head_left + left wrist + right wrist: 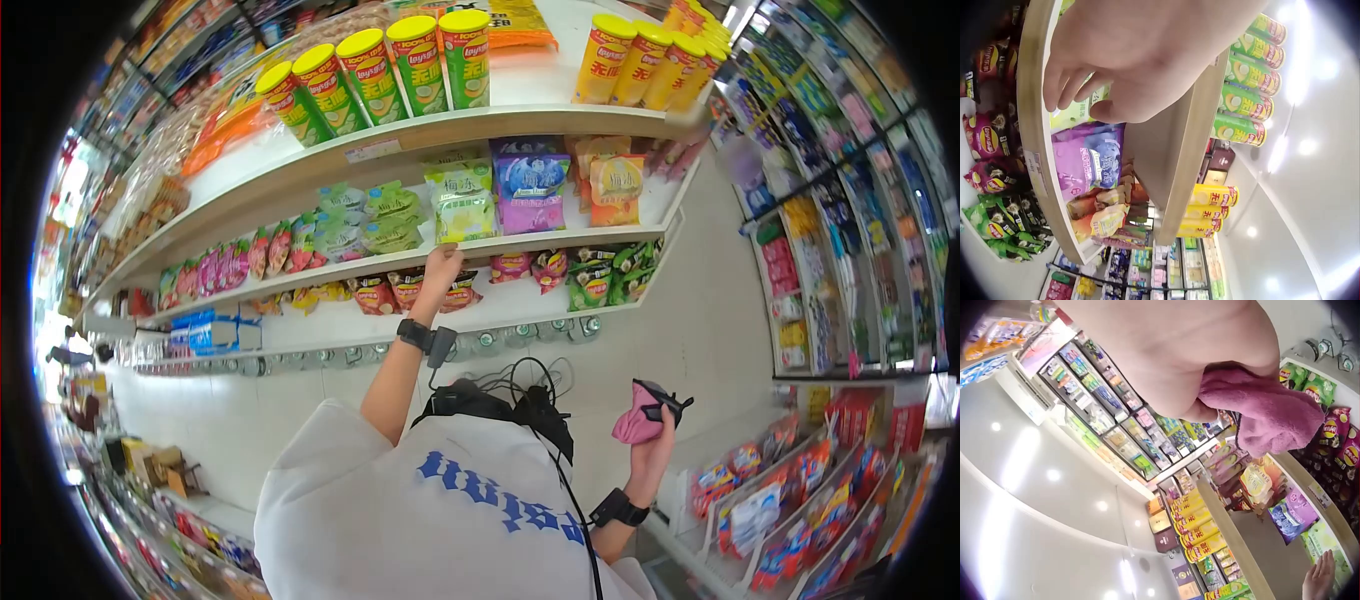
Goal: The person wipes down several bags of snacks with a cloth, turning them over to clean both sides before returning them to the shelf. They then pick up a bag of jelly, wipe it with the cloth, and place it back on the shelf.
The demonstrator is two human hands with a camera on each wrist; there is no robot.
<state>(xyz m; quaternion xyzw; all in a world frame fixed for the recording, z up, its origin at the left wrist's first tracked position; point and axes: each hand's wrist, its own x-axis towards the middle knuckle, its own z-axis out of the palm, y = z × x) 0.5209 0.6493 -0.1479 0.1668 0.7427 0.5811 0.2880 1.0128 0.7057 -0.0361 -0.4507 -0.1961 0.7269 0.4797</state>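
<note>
In the head view, my left hand (pixel 443 270) is at the middle shelf's front edge, by the bottom of a yellow-green bag (pixel 464 203). The left wrist view shows that hand (pixel 1141 50) with loosely bent fingers over the green bag (pixel 1091 106), not curled round it; contact is unclear. Purple-blue bags (pixel 1094 159) stand beside it. My right hand (pixel 652 448) holds a pink cloth (pixel 636 418) with black parts, away from the shelf. In the right wrist view, the fluffy cloth (pixel 1266 412) hangs from the right hand (pixel 1172 350), whose fingers are partly hidden.
Green chip cans (pixel 425 70) and yellow cans (pixel 606 65) stand on the top shelf. Orange bags (pixel 614 190) are at the middle shelf's right. Dark chip bags (pixel 375 292) lie below, with bottles (pixel 487 343) at floor level. Wire bins of snacks (pixel 757 515) stand at the lower right.
</note>
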